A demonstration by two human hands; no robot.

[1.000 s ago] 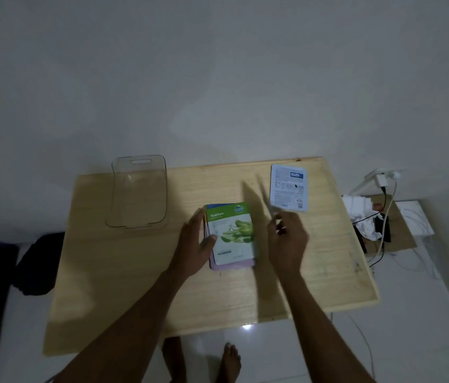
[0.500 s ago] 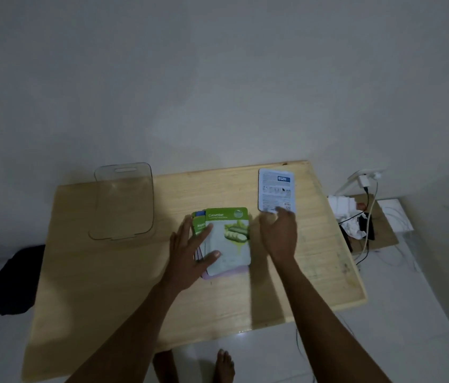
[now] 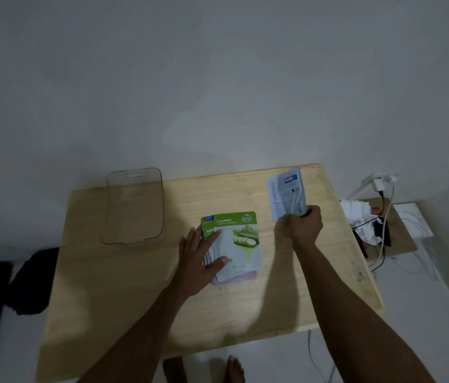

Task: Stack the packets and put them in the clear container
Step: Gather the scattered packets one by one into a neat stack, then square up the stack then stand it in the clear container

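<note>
A loose stack of packets (image 3: pixel 238 247) lies mid-table, with a green and white cucumber packet on top and an aloe packet and a lilac one peeking out beneath. My left hand (image 3: pixel 200 261) rests flat on the stack's left edge, fingers spread, thumb on the top packet. My right hand (image 3: pixel 302 226) pinches the near edge of a white packet with a blue label (image 3: pixel 287 193) and holds it tilted up off the table at the far right. The clear container (image 3: pixel 135 205) stands empty at the table's far left corner.
The wooden table (image 3: pixel 135 299) stands against a white wall. To its right, on a low board on the floor, lie crumpled white paper (image 3: pixel 361 222), a charger and cables (image 3: pixel 383 189). A dark cloth (image 3: pixel 27 283) sits left of the table. Bare feet show below the near edge.
My right hand reached to the white packet at the far right, gripped it and lifted its edge off the table. My left hand stayed on the stack, whose top packet is now the cucumber one.
</note>
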